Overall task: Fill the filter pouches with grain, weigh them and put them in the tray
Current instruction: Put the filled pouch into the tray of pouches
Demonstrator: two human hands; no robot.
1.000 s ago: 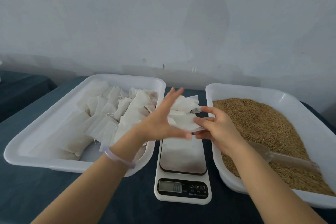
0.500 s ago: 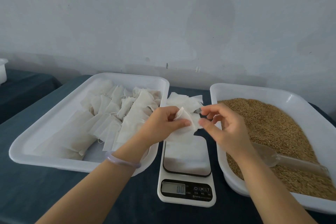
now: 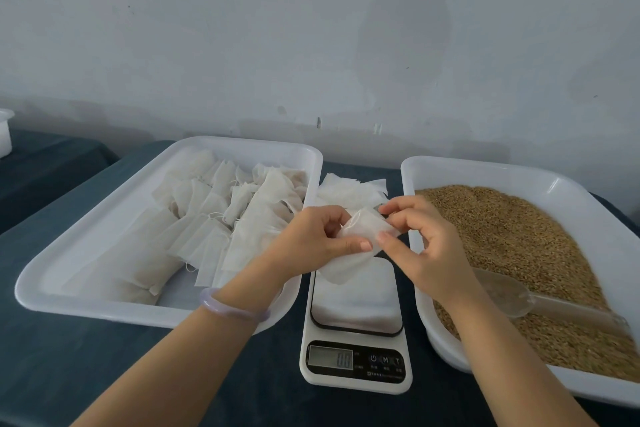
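The left tray [image 3: 86,253] and right tray [image 3: 485,168] are white; the filter pouches [image 3: 207,218] are off-white, the grain [image 3: 519,236] speckled golden brown. The scale [image 3: 356,386] is white with a black panel, on a dark teal cloth [image 3: 104,374]; the bangle [image 3: 228,310] is pale lilac.

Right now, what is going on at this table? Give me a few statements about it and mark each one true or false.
1. The left hand and the right hand both pinch one pouch above the scale. True.
2. The scoop lies among the pouches in the left tray. False: it lies on the grain in the right tray.
3. A bracelet sits on the left wrist. True.
4. The held pouch is stuffed with grain. False: it looks flat and empty.
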